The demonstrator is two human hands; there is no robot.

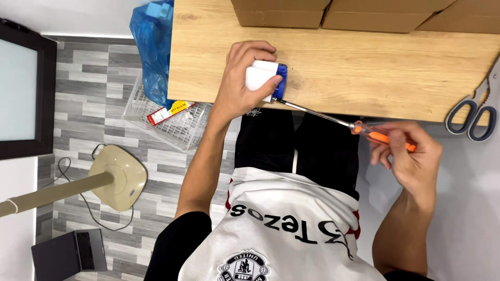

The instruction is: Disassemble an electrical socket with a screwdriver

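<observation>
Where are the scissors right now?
In the head view, the scissors lie at the far right edge of the wooden table, grey handles hanging over the near edge, just beyond the right hand holding the orange-handled screwdriver.

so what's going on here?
A person seated at a wooden table grips a small white-and-blue block at the table's near edge with the left hand. The right hand holds an orange-handled screwdriver, its tip set against the block's blue end. Scissors lie at the right; cardboard boxes sit along the far edge.
</observation>
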